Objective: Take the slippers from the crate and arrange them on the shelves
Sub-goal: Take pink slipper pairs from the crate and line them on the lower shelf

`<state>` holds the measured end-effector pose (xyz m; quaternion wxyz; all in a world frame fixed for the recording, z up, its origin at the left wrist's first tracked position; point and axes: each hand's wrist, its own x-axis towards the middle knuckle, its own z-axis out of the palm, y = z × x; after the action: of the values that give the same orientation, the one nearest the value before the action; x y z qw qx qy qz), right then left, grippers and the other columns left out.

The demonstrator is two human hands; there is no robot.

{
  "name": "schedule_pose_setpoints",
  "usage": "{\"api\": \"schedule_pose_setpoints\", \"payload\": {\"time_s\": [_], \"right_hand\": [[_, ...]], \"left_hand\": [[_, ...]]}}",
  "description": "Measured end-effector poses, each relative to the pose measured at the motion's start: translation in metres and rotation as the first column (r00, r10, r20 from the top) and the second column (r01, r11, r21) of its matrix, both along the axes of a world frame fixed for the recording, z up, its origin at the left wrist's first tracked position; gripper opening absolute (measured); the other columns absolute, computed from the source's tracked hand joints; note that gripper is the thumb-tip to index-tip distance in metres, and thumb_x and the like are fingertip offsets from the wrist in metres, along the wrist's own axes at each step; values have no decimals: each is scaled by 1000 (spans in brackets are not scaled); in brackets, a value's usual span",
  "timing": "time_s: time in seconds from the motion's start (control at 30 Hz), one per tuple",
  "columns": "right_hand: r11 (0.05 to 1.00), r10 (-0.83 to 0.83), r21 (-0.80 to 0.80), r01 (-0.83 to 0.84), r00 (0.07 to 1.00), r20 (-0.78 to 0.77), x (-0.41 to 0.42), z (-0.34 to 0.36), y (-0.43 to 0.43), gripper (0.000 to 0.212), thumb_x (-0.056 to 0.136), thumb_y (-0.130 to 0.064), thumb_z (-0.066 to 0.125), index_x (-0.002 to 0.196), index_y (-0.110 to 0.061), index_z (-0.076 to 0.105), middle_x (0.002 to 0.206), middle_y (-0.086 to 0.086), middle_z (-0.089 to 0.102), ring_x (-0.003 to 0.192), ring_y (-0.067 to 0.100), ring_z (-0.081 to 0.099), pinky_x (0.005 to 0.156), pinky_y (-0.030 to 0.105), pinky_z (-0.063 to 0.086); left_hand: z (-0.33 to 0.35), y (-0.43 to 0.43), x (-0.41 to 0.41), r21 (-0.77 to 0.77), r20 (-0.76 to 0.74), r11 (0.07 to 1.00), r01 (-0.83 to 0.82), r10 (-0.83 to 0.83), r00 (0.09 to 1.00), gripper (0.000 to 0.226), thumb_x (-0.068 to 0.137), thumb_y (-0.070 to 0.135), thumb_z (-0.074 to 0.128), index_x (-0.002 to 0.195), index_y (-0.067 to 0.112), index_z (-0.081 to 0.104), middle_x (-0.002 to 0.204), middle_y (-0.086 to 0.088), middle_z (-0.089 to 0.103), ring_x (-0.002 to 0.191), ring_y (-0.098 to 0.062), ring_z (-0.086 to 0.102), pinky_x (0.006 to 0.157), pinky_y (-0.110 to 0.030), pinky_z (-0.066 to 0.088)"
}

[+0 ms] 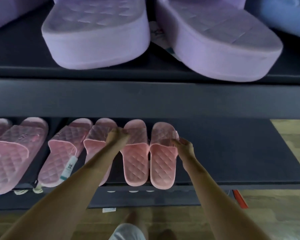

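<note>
Both your arms reach forward and down to the lower shelf (pixel 232 153), bare from the elbow, with the hands side by side over one pink pair.

Your left hand (pixel 117 136) lies palm down on the quilted strap of the left slipper of that pair (pixel 136 163), fingers curled over the strap's left side; whether they actually pinch it or only rest there you cannot tell. Your left forearm crosses over the neighbouring pink slipper (pixel 95 141) just to the left.

Your right hand (pixel 183 144) is closed around the right edge of the strap of the right slipper of the pair (pixel 163 167), thumb and fingers pinching it at the outer side.

The two slippers sit touching each other on the lower shelf, toes pointing to the back, heels at the shelf's front edge.

Left of this pair, the same shelf holds more pink quilted slippers in a row: one with a white hang tag (pixel 64 153), then another further left (pixel 16 153), lying more askew. Right of the pair the shelf surface is dark and bare.

The upper shelf (pixel 145 97) above carries two thick-soled purple slippers (pixel 97 37), heels toward you, and a blue one (pixel 287 16) at the far right.

The crate is out of sight.
</note>
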<state>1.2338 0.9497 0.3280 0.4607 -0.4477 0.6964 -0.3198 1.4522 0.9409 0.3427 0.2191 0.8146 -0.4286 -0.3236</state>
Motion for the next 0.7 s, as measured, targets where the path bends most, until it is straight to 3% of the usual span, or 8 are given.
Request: {"api": "schedule_pose_setpoints", "payload": {"time_s": [0.03,0.07,0.13,0.2,0.27,0.33,0.43,0.7], "right_hand": [[1000,11,21,-11,1000,-18,1,-1,1,26,89,-22,55,84,3,62,73,15,57,70,22,51,59,32,42],[999,37,39,-35,999,-39,2,0,2,24,91,-20,52,86,3,60,75,12,55,72,21,51,59,31,40],[986,123,126,-112,989,-86,5,10,8,15,95,-9,46,97,0,58,88,9,60,81,22,60,67,29,47],[975,205,123,-185,963,-176,2,12,18,16,95,-7,46,108,-3,54,96,6,61,90,22,62,69,26,50],[957,289,95,-274,917,-276,0,15,31,29,93,-24,51,116,-7,49,102,4,58,94,23,58,67,28,45],[926,377,142,-350,853,-360,-5,29,48,49,90,-35,54,132,-13,40,123,6,53,111,26,53,81,35,47],[897,440,178,-404,781,-443,-15,54,73,62,90,-37,54,143,-17,28,138,9,42,124,28,44,97,38,39],[824,440,22,-566,615,-655,-49,161,133,54,92,-37,52,140,-17,37,136,6,47,123,24,45,99,37,36]], "left_hand": [[3,4,-4,-59,-52,998,12,-15,999,33,91,23,54,117,4,59,115,-15,63,105,-30,59,76,-28,47],[-10,2,3,59,-29,995,82,-80,996,34,89,23,58,118,3,59,116,-16,62,107,-32,58,79,-30,47],[-9,12,0,26,-44,996,80,-79,996,36,88,22,60,118,1,58,112,-17,63,102,-31,59,82,-31,45],[-4,25,-1,-28,-28,990,139,-140,990,31,89,19,58,110,-3,59,85,-14,63,72,-22,58,60,-18,42],[9,41,-2,-67,-18,981,182,-183,983,23,89,12,58,98,-9,58,68,-11,57,54,-12,45,46,-13,32],[21,58,1,-78,16,968,240,-239,971,24,89,13,58,107,-3,59,93,-19,64,69,-18,56,56,-19,38],[59,86,1,-67,100,959,277,-270,958,41,92,22,55,131,9,49,127,-12,53,106,-28,56,77,-30,43],[158,174,-1,-148,237,925,350,-311,920,45,86,33,55,127,14,53,123,-11,58,107,-34,57,88,-46,48]]}}
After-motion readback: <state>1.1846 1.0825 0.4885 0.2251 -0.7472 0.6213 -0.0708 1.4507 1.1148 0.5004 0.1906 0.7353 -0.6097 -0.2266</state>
